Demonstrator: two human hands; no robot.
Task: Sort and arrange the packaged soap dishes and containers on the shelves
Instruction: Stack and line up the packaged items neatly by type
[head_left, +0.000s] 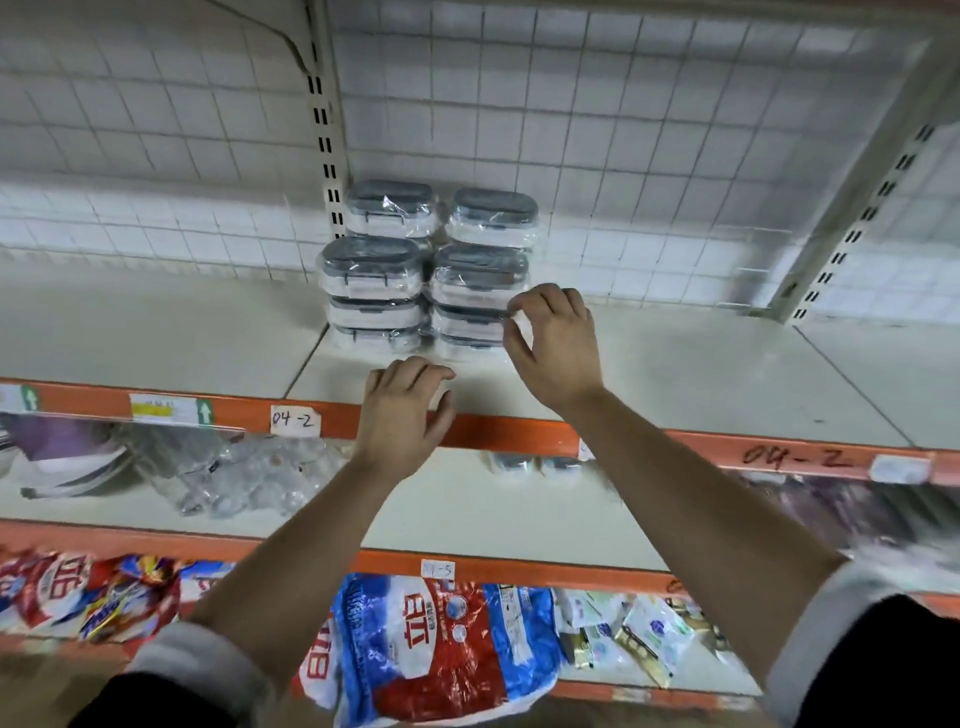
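Four stacks of wrapped containers (371, 280) sit mid-frame on the top shelf (701, 374), both hands right in front of them.

They are clear rounded tubs with grey clip lids, shiny in crinkled film, set two by two against the white wire grid (623, 130). The right hand (558, 348) is at the front-right stack (478, 280), its fingers curled at the wrap, though whether they pinch it I can't tell. The left hand (402, 410) hovers over the orange shelf edge (493, 434), fingers loose and holding nothing. A handwritten "04-2" label (294, 420) is lower left, with crumpled clear bags (249, 473) beneath and a glossy red-and-blue detergent bag (436, 649) at the bottom.
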